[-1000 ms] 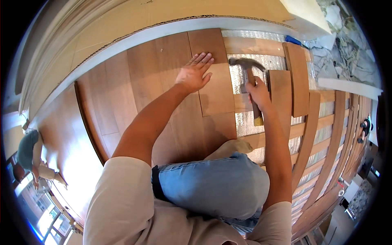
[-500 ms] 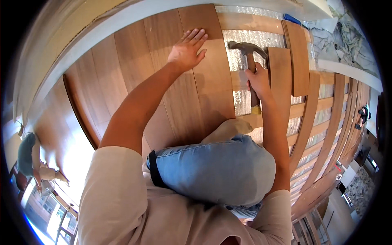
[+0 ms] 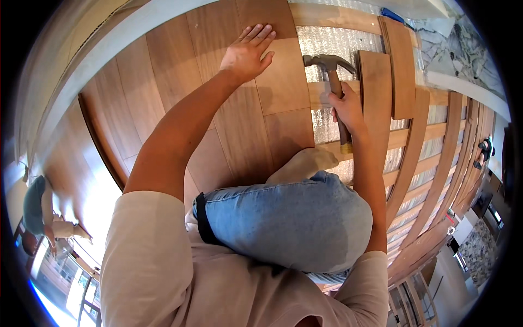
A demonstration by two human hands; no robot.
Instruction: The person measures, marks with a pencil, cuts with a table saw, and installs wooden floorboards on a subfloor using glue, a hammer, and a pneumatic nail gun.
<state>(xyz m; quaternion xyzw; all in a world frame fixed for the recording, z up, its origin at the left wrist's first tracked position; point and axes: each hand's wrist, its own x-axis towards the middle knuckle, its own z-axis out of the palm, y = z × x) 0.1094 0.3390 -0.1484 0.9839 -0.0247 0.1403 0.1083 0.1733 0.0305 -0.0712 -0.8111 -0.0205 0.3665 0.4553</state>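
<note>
My left hand (image 3: pixel 245 57) lies flat on the brown wooden floorboards (image 3: pixel 234 131), fingers stretched toward the far end of the outermost board (image 3: pixel 283 82). In my right hand (image 3: pixel 346 106) is a claw hammer (image 3: pixel 329 63), gripped around its handle. The hammer's striking face is at that board's right edge; whether it touches cannot be told. Its claw points right, toward a loose plank (image 3: pixel 375 82). Below the hammer, the handle's end shows a yellowish band. My bent knee in blue jeans (image 3: pixel 289 226) and my foot (image 3: pixel 305 163) rest close by on the floor.
Pale wooden battens (image 3: pixel 338 16) cross silvery foil underlay (image 3: pixel 321 41) on the right. More loose planks (image 3: pixel 403 68) lie over them, with a blue object (image 3: pixel 392 15) beyond. A white wall base (image 3: pixel 125 46) borders the boards. Another person (image 3: pixel 35 210) bends down at far left.
The hammer head has come left to the board's edge, with my right hand still around the handle. My left hand stays flat on the boards while the whole view shifts slightly.
</note>
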